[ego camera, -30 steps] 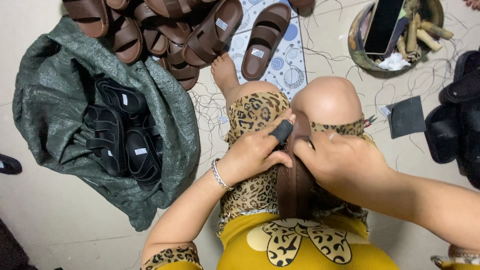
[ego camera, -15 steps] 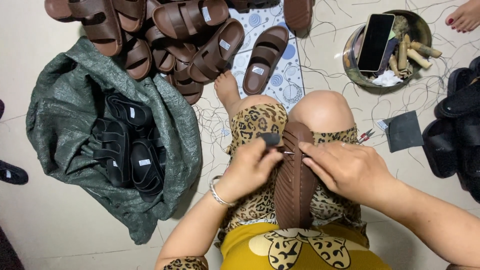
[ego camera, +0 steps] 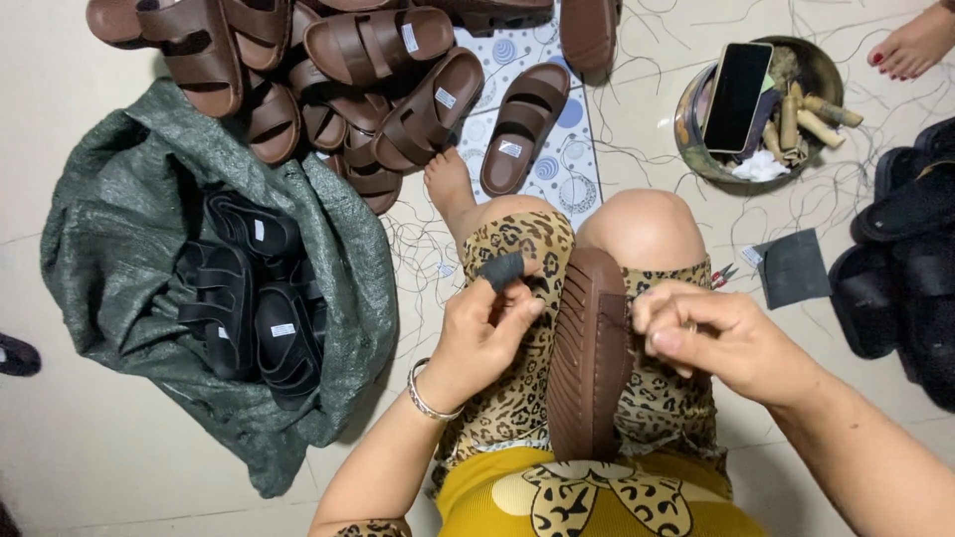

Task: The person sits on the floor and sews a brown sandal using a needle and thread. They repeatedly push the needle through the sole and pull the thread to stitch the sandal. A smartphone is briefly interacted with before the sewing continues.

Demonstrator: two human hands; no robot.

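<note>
A matt brown sole [ego camera: 589,358], ribbed and rubbery, is seen on the lap at 6 o'clock. A small dark, dull, rough-looking piece [ego camera: 500,269] is pinched in the left hand [ego camera: 482,338]. The brown sandals [ego camera: 378,70] at 12 o'clock are shown in smooth plastic with a faint sheen. The black sandals [ego camera: 249,308] at 9 o'clock appear matt, and they are wrapped in a coarse woven green sack [ego camera: 109,229]. A glossy phone [ego camera: 737,95] is laid in a worn metal bowl [ego camera: 691,139] at 1 o'clock. The floor [ego camera: 60,467] is finished in smooth pale tile. A shiny metal bangle [ego camera: 426,398] is worn.
</note>
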